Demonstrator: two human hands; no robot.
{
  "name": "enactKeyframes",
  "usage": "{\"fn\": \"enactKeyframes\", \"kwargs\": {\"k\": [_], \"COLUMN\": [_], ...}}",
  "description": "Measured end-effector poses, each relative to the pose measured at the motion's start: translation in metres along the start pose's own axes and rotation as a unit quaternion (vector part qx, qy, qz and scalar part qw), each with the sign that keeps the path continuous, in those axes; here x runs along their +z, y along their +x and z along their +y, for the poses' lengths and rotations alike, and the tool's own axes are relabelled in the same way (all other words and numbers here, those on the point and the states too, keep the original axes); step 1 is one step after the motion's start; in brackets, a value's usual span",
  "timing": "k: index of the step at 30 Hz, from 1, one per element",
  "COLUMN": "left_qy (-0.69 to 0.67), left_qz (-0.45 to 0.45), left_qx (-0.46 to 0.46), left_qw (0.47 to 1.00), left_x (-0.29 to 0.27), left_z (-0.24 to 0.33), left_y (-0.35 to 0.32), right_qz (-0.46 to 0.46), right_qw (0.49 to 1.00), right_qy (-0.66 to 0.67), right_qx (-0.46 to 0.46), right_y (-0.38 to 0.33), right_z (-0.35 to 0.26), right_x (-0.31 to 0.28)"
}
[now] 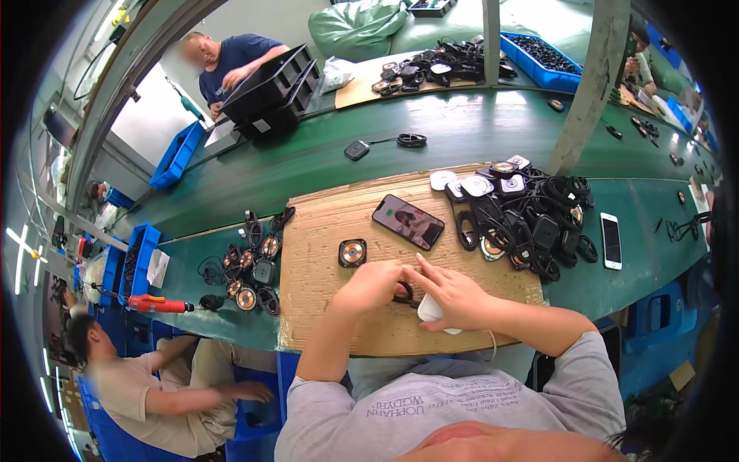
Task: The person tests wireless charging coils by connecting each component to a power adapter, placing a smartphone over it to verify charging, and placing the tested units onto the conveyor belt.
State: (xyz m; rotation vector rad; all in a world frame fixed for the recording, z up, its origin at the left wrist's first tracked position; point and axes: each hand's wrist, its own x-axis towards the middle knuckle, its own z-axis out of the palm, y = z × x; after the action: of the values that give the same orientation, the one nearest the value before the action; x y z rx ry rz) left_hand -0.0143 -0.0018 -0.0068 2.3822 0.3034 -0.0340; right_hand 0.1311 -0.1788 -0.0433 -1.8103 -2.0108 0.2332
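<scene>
My left hand [375, 285] is closed, with its fingers bent, and its fingertips meet those of my right hand [456, 299] above the cardboard. A loop of black cable [403, 293] shows just under the meeting fingers; what the left fingertips pinch is hidden. My right hand curls over a smooth white rounded pad [429, 309], partly covered by the palm. Beyond my left hand lies a square black puck with a copper coil [352, 252], face up. A smartphone [408, 222] with a lit screen lies past my hands, at a slant.
A cardboard sheet [315, 231] covers the bench. Tangled cabled chargers [531, 223] are heaped at right beside a white phone [610, 241]; more coil pucks [246, 298] lie left near a red electric screwdriver [158, 304]. Beyond runs a green conveyor [308, 165]. Co-workers sit left and across.
</scene>
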Motion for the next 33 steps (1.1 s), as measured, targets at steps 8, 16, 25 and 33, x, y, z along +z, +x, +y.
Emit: {"fn": "enactKeyframes", "kwargs": {"k": [8, 16, 25, 33], "left_qy": [0.314, 0.487, 0.384, 0.369], "left_qz": [0.296, 0.552, 0.313, 0.205], "left_qx": [-0.214, -0.310, -0.023, -0.124], "left_qw": [0.877, 0.602, 0.868, 0.898], "left_x": [-0.077, -0.161, -0.102, -0.075], "left_z": [-0.038, -0.097, -0.129, -0.138], "left_y": [-0.038, -0.081, 0.158, 0.273], "right_qz": [-0.025, 0.014, 0.179, 0.215], "right_qw": [1.000, 1.000, 0.984, 0.976], "right_qy": [0.013, -0.008, 0.001, 0.023], "right_qx": [0.012, -0.022, -0.003, 0.013], "right_y": [0.003, 0.003, 0.007, 0.012], "right_z": [-0.004, -0.003, 0.015, 0.030], "right_x": [-0.006, -0.005, 0.005, -0.002]}}
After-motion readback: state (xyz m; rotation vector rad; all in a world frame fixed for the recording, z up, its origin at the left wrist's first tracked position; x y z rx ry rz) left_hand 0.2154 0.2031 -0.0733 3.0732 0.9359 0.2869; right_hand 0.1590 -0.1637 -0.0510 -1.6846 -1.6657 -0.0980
